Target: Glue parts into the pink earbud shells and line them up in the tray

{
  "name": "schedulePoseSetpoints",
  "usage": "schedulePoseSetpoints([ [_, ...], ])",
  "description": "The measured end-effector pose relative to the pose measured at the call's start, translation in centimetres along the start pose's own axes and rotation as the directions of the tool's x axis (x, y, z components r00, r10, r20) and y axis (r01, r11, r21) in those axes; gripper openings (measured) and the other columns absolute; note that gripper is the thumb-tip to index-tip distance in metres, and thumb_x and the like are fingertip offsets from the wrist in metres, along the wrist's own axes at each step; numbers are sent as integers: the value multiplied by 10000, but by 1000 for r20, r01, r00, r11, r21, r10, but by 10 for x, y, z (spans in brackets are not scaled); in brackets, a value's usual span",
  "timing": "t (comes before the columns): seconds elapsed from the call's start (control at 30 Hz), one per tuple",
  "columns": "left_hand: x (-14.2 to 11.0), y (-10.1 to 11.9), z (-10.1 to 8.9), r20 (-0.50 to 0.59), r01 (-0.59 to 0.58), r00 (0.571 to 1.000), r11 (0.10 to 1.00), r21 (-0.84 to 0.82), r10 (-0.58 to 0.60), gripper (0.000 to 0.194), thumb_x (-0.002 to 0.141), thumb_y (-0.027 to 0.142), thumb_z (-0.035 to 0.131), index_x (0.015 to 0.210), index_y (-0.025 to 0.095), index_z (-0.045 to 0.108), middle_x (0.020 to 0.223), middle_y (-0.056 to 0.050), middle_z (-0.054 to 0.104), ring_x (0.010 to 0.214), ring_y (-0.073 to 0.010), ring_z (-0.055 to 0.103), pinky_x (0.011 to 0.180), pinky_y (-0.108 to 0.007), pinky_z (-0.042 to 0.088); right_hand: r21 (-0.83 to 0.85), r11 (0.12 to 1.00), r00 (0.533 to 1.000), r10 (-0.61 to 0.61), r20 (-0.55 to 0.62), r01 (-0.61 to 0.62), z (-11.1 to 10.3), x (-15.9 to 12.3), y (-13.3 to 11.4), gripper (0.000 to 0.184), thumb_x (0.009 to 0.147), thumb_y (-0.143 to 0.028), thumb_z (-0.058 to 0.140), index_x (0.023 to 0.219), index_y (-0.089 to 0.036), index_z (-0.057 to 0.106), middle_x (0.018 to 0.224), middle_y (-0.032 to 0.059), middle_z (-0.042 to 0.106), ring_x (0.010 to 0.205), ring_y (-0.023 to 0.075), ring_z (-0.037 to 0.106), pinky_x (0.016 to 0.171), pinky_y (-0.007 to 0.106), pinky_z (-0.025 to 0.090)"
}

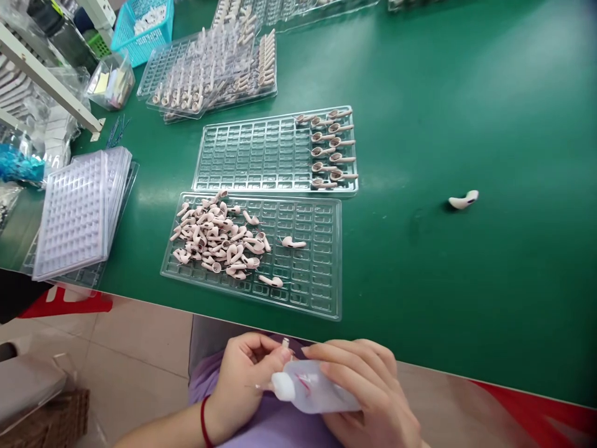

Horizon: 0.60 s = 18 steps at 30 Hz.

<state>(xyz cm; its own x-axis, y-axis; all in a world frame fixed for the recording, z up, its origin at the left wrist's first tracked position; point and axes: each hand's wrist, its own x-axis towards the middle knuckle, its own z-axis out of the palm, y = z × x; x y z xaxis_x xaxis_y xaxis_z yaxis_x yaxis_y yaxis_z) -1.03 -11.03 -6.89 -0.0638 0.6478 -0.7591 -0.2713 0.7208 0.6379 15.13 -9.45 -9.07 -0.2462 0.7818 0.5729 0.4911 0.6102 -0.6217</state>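
My left hand (247, 373) is closed, pinching a small white earbud shell (285, 343) whose stem end pokes up past the thumb. Wrapped in my right hand (373, 392) is a translucent squeeze bottle (314, 386) with a white cap and a thin needle tip pointing left, below the left thumb. Both hands are at the table's front edge, over my lap. Beyond them lies a clear tray (317, 280) bearing a heap of earbud shells (214, 236). Behind it, another clear tray (252, 155) holds rows of earbud shells (333, 149) at its right end.
A single earbud shell (464, 200) lies on the green table (489, 298) at right. Stacked trays (74, 211) stand at left, and filled trays (209, 74) at the back. Behind are a blue basket (122, 34), a clear box (112, 87) and a metal shelf post (51, 81).
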Motion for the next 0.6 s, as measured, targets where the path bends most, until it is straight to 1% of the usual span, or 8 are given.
schedulePoseSetpoints([
  [0.13,3,-1,2,-11,-8,1000,1000,2,8,459,539,543,872,618,119,714,574,-25,650,500,-99,516,485,-210,418,26,999,1000,20,4,-20,2,0,0,264,778,12,573,919,-209,541,807,40,754,730,154,672,727,343,452],
  [0.33,5,-5,3,-3,-49,999,995,-91,49,359,579,451,883,616,128,731,610,-32,692,546,-105,558,538,-201,439,70,997,1000,28,12,-28,2,4,0,281,778,33,577,939,-194,539,811,44,750,724,154,662,720,337,432],
  [0.6,3,1,8,-14,-64,998,990,-125,63,324,586,421,894,629,131,756,635,-58,737,549,-103,586,560,-197,457,76,997,1000,23,7,-24,1,6,0,268,798,36,556,934,-195,550,819,45,740,727,153,649,723,334,433],
])
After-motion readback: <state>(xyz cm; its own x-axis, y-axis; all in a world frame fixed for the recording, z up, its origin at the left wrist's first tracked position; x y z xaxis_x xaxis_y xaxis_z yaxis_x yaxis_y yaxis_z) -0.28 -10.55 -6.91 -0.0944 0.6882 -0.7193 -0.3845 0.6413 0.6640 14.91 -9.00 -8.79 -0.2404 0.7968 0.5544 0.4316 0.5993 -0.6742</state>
